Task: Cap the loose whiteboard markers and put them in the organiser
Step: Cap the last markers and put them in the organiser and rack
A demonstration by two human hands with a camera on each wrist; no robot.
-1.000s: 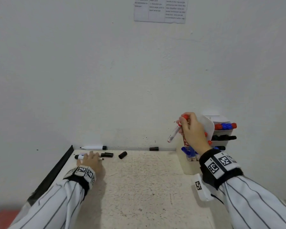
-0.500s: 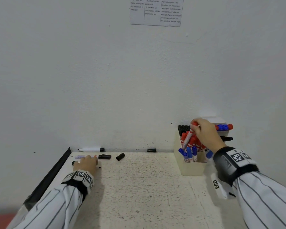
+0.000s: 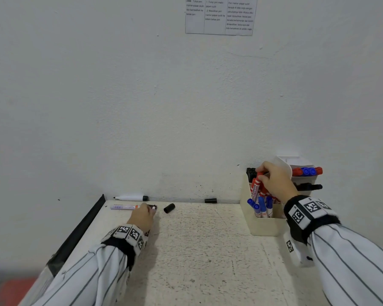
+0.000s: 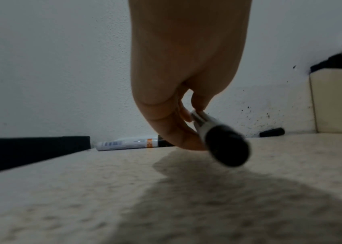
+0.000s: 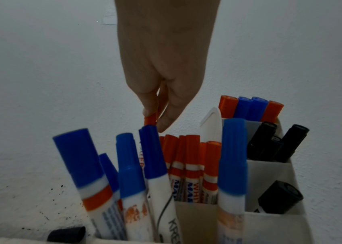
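My right hand (image 3: 260, 175) pinches the cap end of a red marker (image 3: 255, 188) that stands among other red markers in the beige organiser (image 3: 265, 226). In the right wrist view my right hand (image 5: 155, 120) has thumb and finger on the red cap (image 5: 150, 120). My left hand (image 3: 150, 209) is at the table's far left. In the left wrist view my left hand (image 4: 191, 113) pinches a white marker with a black end (image 4: 224, 142) just above the table. An uncapped white marker (image 3: 131, 197) lies by the wall. A purple-labelled marker (image 3: 124, 207) lies beside my left hand.
Two loose black caps lie on the speckled table (image 3: 197, 250): one (image 3: 169, 208) right of my left hand, one (image 3: 210, 200) against the wall. The organiser holds blue markers (image 5: 128, 165) in front and black markers (image 5: 278, 143) at the right. A black strip (image 3: 80, 230) edges the table's left side.
My right hand has lowered the red marker from above the organiser into it. My left hand has shifted right along the table's far edge.
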